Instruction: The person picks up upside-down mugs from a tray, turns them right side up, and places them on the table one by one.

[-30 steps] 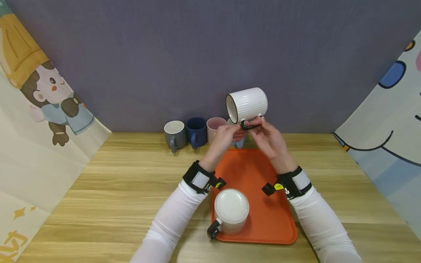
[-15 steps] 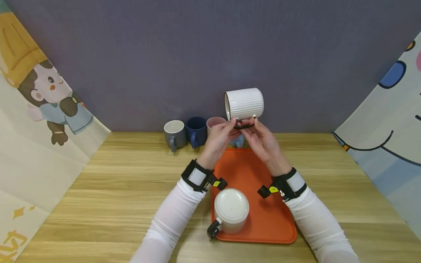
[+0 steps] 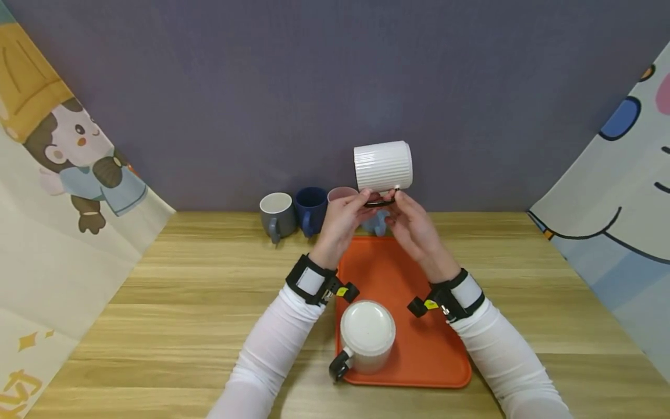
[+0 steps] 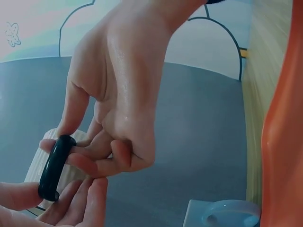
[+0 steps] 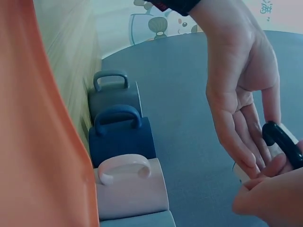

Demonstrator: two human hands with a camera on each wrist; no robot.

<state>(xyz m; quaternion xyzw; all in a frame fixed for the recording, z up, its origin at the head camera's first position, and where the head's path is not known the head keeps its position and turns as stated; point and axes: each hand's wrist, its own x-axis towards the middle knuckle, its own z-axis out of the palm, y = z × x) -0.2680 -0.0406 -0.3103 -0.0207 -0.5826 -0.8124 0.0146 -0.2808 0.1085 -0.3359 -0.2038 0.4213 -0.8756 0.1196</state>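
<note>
A white ribbed mug is held in the air on its side, its open end turned left and its black handle underneath. My left hand pinches the handle near the rim end, thumb on top. My right hand pinches the other end of the handle, near the mug's base. In both wrist views the thumbs and fingertips meet at the handle, and most of the mug's body is hidden behind the hands. Below, another white mug with a black handle stands upside down on the orange tray.
Along the back wall stand a grey mug, a navy mug, a pink mug and a light blue mug, the last two partly covered by my hands. The tray lies on a wooden table.
The held mug has shifted slightly left and its open end has turned away from view. Both hands moved left along with it. The mug on the tray has stayed put.
</note>
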